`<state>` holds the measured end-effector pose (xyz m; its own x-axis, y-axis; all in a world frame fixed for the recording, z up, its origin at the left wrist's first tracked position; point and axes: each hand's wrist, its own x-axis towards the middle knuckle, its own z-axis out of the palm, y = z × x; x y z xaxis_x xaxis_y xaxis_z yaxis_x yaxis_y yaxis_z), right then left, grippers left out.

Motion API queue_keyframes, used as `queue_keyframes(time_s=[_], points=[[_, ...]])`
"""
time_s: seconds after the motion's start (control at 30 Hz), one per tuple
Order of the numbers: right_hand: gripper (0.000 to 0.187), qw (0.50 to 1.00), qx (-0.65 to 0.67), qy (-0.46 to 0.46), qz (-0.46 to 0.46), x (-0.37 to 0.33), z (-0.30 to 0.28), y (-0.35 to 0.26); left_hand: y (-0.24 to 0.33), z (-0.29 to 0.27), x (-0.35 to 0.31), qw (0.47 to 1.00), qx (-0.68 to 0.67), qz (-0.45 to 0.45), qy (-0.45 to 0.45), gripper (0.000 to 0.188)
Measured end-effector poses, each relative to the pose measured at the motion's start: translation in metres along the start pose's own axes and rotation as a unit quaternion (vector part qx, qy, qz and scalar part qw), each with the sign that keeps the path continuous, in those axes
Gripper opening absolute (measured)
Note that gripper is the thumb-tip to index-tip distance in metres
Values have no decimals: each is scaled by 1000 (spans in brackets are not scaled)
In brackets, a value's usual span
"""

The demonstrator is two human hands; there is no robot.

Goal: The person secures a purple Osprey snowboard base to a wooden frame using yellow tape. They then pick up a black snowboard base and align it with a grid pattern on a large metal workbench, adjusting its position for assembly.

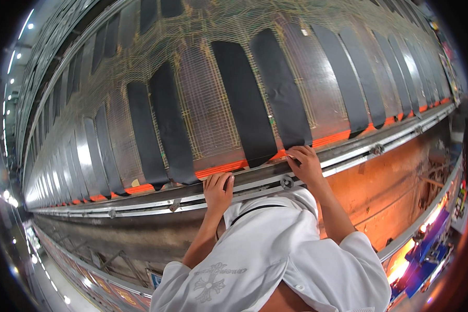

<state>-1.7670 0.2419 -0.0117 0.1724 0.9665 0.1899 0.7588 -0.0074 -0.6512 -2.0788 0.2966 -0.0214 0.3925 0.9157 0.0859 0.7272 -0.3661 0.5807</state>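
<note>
A long printing table [140,140] runs across the view with several black fabric panels laid side by side on it. My right hand [304,164] pinches the lower edge of one black panel [281,88] at the table's orange front strip [218,169]. My left hand [218,190] rests curled on the metal rail [255,182] just below a neighbouring black panel [242,101], holding nothing that I can see. My white shirt fills the bottom of the view.
A metal rail with round knobs [286,181] runs along the table's front edge. Below it lies a reddish floor [379,192]. A blue machine with bright lights [426,255] stands at the lower right. A second table edge [88,275] curves along the lower left.
</note>
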Motion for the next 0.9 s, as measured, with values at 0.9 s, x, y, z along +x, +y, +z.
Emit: queue_keyframes(time_s=[0.9], points=[[31, 997, 8, -61, -35, 14, -5, -1, 5, 11, 7, 998, 31, -19, 55, 10]])
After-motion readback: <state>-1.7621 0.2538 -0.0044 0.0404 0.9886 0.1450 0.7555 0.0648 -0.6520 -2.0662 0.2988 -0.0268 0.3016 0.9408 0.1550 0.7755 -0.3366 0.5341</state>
